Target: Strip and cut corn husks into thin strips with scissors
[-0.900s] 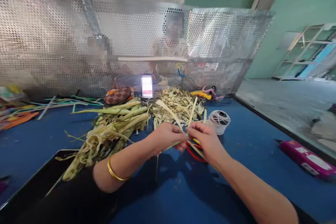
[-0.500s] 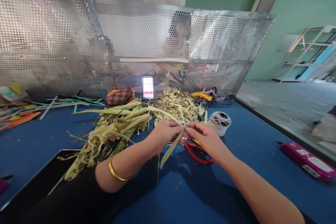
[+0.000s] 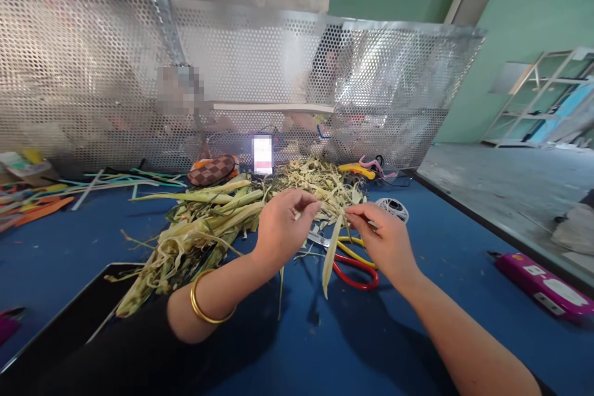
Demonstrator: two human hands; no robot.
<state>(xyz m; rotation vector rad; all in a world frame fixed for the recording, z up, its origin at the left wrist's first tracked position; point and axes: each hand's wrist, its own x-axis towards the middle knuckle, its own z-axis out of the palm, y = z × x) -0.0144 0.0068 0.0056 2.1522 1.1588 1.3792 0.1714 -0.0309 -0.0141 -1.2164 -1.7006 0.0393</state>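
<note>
A blue counter (image 3: 457, 260) is backed by a silver perforated screen (image 3: 260, 52), with a green painted wall (image 3: 533, 6) beyond. Since the earlier frame the left hand (image 3: 281, 229) and right hand (image 3: 387, 238) have parted, baring more of the metal scissors with red and yellow handles (image 3: 359, 283). The right grip pinches a long pale-green husk strip (image 3: 330, 260), dangling before the scissors; the left curls loosely, contents unclear.

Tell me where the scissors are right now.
In the head view, the scissors lie on the blue table just right of centre, below and left of the right hand, partly hidden by the hanging husk strip.
</note>
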